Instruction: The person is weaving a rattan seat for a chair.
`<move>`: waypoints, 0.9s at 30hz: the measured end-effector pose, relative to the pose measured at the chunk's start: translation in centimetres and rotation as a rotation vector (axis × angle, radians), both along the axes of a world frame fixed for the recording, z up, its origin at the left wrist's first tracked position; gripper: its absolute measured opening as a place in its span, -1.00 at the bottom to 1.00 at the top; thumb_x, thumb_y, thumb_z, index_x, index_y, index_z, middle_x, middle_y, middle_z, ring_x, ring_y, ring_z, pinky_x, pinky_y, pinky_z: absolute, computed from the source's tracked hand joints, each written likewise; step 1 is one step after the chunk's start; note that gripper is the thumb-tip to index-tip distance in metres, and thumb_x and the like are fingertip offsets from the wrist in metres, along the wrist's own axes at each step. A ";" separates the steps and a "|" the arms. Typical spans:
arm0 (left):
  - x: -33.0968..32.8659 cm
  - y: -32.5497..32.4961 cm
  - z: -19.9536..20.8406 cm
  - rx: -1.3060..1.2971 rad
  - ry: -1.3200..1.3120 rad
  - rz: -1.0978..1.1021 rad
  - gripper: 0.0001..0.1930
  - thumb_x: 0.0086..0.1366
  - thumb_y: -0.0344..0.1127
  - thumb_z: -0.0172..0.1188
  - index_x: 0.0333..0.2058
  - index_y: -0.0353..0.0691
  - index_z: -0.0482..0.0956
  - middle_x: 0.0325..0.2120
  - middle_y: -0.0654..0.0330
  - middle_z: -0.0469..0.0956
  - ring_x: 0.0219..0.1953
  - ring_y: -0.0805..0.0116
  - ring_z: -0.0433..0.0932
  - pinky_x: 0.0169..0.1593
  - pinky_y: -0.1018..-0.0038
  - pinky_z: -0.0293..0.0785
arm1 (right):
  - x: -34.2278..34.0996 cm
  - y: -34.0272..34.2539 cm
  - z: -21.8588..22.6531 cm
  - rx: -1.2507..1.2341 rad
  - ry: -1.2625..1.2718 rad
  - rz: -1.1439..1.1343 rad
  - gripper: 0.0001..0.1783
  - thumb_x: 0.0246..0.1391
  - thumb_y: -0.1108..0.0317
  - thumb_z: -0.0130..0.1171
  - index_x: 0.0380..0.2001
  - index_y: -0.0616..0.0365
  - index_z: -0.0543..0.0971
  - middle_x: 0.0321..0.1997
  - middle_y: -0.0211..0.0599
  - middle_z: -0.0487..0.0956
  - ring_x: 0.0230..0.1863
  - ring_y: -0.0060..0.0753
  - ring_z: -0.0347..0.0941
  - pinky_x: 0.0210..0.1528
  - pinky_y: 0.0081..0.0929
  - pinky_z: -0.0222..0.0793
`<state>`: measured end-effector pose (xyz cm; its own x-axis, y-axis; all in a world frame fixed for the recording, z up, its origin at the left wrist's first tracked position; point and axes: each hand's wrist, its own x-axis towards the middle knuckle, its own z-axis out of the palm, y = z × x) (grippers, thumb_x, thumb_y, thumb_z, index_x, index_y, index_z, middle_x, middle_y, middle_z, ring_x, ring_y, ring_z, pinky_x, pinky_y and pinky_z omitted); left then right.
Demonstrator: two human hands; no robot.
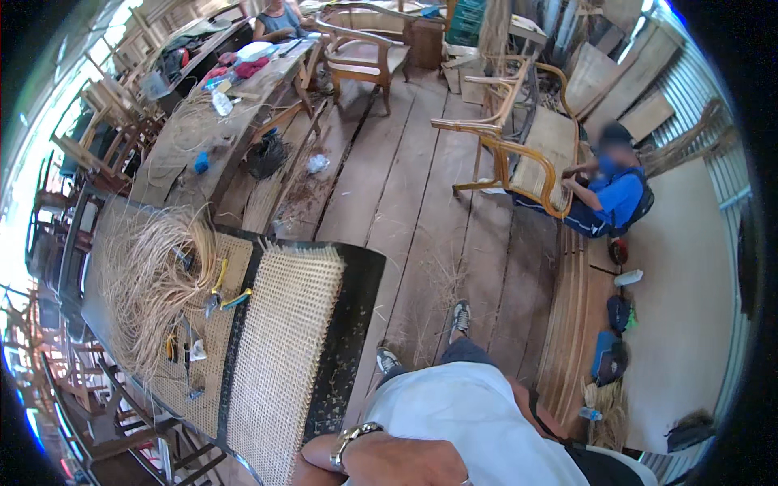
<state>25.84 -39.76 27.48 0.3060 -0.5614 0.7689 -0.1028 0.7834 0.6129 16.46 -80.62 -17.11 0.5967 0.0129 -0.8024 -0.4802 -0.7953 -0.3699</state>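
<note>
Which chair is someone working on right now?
The wooden chair at the right, beside the seated person in blue. The other chair stands alone farther back.

A woven panel (284, 348) in a frame lies in the lower middle of the frame, on a workbench (105, 243) that fills the lower left. A pile of cane strands (154, 275) sits on the bench, left of the panel. Small pliers (223, 296) lie between the strands and the panel. A forearm with a wristwatch (352, 441) comes in at the bottom edge, just right of the panel's near end. A long table (203, 138) stands in the upper left. A chair (361, 53) stands at the top middle. In the upper right, a sitting person (612, 198) touches a chair frame (519, 146). A bottle (628, 278) lies below that person.
</note>
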 end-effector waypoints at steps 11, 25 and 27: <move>7.6 -3.9 4.7 0.065 0.161 1.150 -0.64 0.21 0.01 0.35 -0.29 -0.15 0.51 -0.37 0.21 0.53 -0.60 0.46 0.38 -0.45 0.47 0.33 | 26.7 1.7 23.6 0.350 -0.778 -0.122 -0.72 0.27 0.33 0.08 0.01 0.14 0.51 -0.25 -0.33 0.58 -0.22 -0.50 0.49 -0.16 -0.50 0.41; 14.5 -14.6 5.8 0.362 0.022 1.688 -0.74 0.25 -0.15 0.25 -0.27 -0.23 0.53 -0.35 0.18 0.52 -0.39 0.39 0.46 -0.25 0.46 0.39 | 39.4 7.6 45.7 1.390 -1.502 0.303 -0.63 0.18 0.12 0.19 -0.20 0.24 0.55 -0.29 -0.25 0.52 -0.30 -0.43 0.39 -0.23 -0.46 0.31; 15.5 -14.1 4.8 0.377 -0.056 1.822 -0.77 0.26 -0.20 0.25 -0.27 -0.25 0.54 -0.37 0.18 0.52 -0.37 0.38 0.47 -0.24 0.48 0.40 | 40.4 8.3 45.4 1.391 -1.463 0.319 -0.64 0.15 0.10 0.22 -0.24 0.24 0.57 -0.30 -0.24 0.51 -0.31 -0.42 0.39 -0.25 -0.47 0.30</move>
<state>41.33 -53.85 32.30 0.6331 0.2666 0.7267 -0.5782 -0.4614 0.6729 56.88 -72.33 28.25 0.5070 0.2802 0.8151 0.7479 0.3271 -0.5776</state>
